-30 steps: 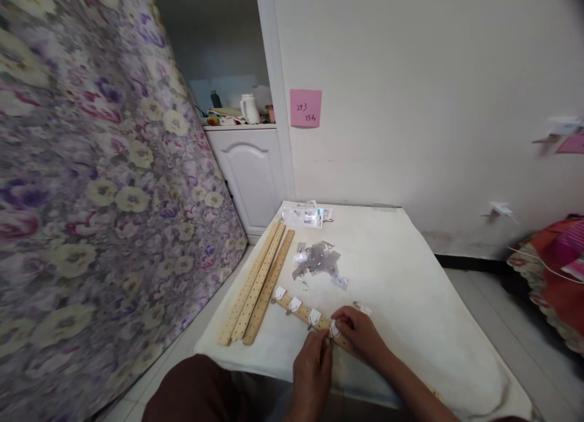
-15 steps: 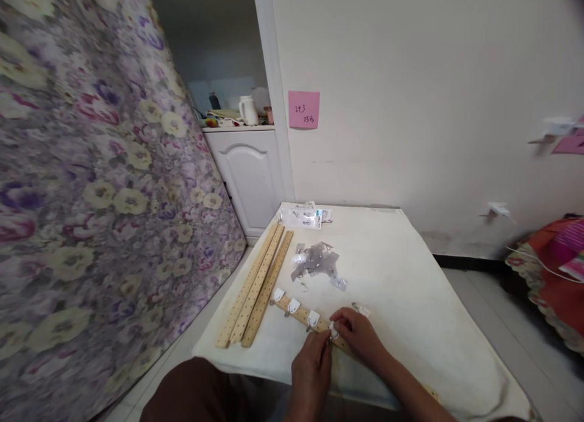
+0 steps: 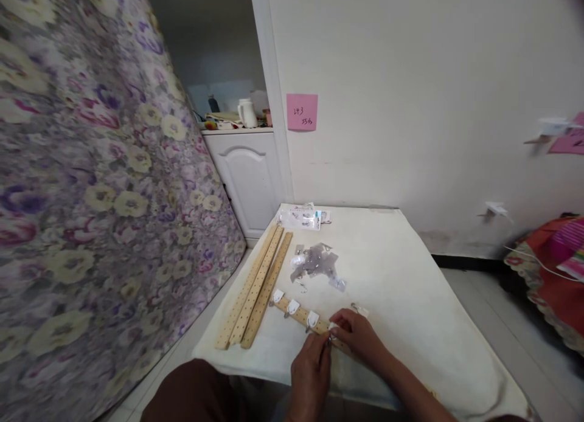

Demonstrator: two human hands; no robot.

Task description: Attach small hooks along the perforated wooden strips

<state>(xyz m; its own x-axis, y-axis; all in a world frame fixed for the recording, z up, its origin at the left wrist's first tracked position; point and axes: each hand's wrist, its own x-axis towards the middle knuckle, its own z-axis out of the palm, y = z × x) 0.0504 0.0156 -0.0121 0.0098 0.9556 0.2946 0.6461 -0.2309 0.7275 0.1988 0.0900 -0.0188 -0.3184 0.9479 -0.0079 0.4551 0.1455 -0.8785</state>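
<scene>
A wooden strip with holes (image 3: 298, 312) lies slantwise near the table's front. Several small white cards (image 3: 293, 307) sit along it, each with a little metal clasp at its lower edge. At the strip's right part, my right hand (image 3: 360, 337) pinches another white card (image 3: 333, 328) from above. My left hand (image 3: 311, 364) is just below, thumb and finger closed at a small shiny metal clasp (image 3: 329, 339) by that card. The fingers partly hide both pieces. A loose card with a clasp (image 3: 361, 311) lies just beyond my right hand.
Several long perforated wooden strips (image 3: 256, 288) lie at the table's left. Small clear bags (image 3: 317, 261) are heaped mid-table on the white cloth (image 3: 410, 300). Plastic packaging (image 3: 298, 219) rests at the far edge. A floral curtain (image 3: 114, 197) hangs on the left.
The white card between my fingers has tilted a little and shows less. Both hands stay at the same spot on the strip; the view has shifted slightly.
</scene>
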